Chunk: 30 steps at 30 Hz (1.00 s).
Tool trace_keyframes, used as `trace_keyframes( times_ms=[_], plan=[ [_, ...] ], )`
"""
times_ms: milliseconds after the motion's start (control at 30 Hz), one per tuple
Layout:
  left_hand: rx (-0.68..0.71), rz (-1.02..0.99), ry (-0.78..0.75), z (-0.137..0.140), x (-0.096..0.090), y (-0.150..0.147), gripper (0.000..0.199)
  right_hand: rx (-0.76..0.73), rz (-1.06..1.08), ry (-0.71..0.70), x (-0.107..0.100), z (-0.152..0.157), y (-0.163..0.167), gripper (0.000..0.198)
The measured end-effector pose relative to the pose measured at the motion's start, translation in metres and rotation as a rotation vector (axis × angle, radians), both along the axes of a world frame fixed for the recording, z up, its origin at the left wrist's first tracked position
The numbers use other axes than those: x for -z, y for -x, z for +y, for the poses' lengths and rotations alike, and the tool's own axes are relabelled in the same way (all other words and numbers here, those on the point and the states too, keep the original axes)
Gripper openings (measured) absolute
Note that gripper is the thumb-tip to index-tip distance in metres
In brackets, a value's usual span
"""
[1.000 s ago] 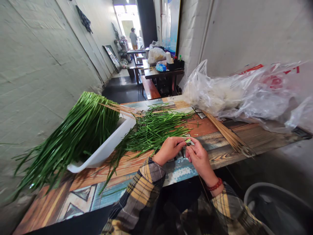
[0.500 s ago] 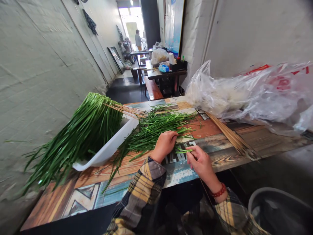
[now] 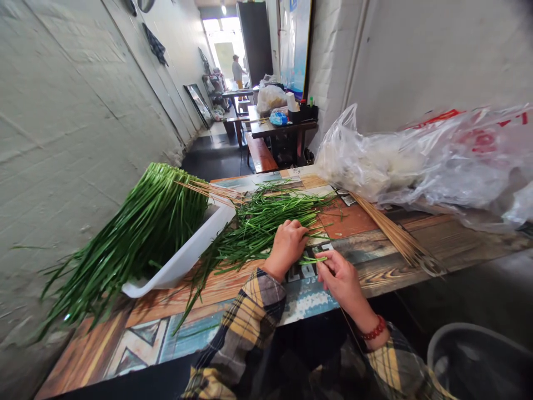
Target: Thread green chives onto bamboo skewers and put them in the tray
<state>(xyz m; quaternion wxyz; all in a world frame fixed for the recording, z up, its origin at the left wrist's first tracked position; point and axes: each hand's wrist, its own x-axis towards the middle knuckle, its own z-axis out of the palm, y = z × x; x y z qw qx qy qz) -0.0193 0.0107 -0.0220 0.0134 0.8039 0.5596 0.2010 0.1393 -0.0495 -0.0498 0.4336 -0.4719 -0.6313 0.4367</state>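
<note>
Loose garlic chives (image 3: 270,219) lie in a spread pile on the wood-patterned table (image 3: 245,272). At the pile's near right edge is my left hand (image 3: 289,247), its fingers curled down around chive stalks whose pale ends poke out; the fingertips are partly hidden. My right hand (image 3: 340,278), with a red beaded bracelet at the wrist, pinches a thin wooden skewer (image 3: 346,318) that runs down below the table edge. A few short green chive pieces (image 3: 312,259) stick out leftward from these fingertips, just beside the left hand.
A white tray (image 3: 183,253) at left bears a big chive bundle (image 3: 145,233), with several skewers (image 3: 210,191) across its corner. More skewers (image 3: 387,230) lie at right beside plastic bags (image 3: 416,161). A grey bin (image 3: 470,355) stands lower right. Far off, a person (image 3: 238,71) stands near the doorway.
My left hand has moved slightly right and down, closer to the right hand, with its fingers more bent over the stalks. The right hand keeps its pinch almost unmoved.
</note>
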Motion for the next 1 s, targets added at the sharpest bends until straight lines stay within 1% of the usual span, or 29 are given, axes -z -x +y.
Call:
trace_keyframes(
  times_ms=[167, 267, 367, 467, 567, 667, 767, 900, 1000],
  plan=[
    [0.0, 0.011, -0.015, 0.002, 0.002, -0.002, 0.013, 0.004, 0.0, -0.005, -0.001, 0.001, 0.001, 0.017],
    [0.002, -0.039, -0.03, -0.002, -0.001, -0.003, 0.013, 0.015, 0.02, 0.005, 0.001, 0.002, 0.001, 0.019],
    [0.007, -0.173, -0.038, -0.003, -0.003, -0.003, 0.011, 0.028, 0.049, 0.015, 0.003, 0.004, 0.001, 0.022],
    [0.031, -0.352, 0.025, -0.004, 0.0, -0.002, 0.011, 0.052, 0.096, 0.038, 0.003, 0.004, 0.0, 0.026],
    [0.093, -0.507, 0.112, -0.006, 0.003, -0.003, 0.013, 0.077, 0.158, 0.076, 0.002, 0.004, 0.0, 0.029],
    [0.168, -0.602, 0.139, -0.01, 0.002, -0.004, 0.019, 0.109, 0.215, 0.101, 0.002, 0.005, 0.0, 0.031],
    [0.197, -0.635, 0.152, -0.013, -0.003, -0.004, 0.016, 0.122, 0.245, 0.109, 0.003, 0.005, -0.001, 0.032],
    [0.231, -0.636, 0.173, -0.014, -0.008, -0.005, 0.015, 0.112, 0.214, 0.087, 0.003, 0.004, -0.001, 0.031],
    [0.219, -0.645, 0.166, -0.015, -0.01, -0.006, 0.015, 0.095, 0.193, 0.07, 0.002, 0.004, -0.001, 0.031]
  ],
)
